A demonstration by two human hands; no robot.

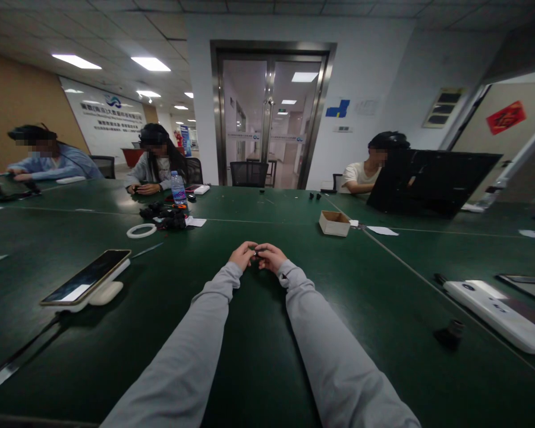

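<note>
Both my forearms, in grey sleeves, reach forward over the green table (pixel 258 333). My left hand (pixel 242 255) and my right hand (pixel 271 257) meet at the middle, fingers curled towards each other. Between their fingertips is a small dark object (pixel 256 254), mostly covered by the fingers; its kind is too small to make out. Both hands are closed on it, low over the tabletop.
On my left are a phone (pixel 89 276) on a white block, a white tape roll (pixel 141 230) and a water bottle (pixel 178 189). Ahead right stands a small open box (pixel 334 223). A white device (pixel 499 312) and black piece (pixel 450 334) lie right. Three people sit across the table.
</note>
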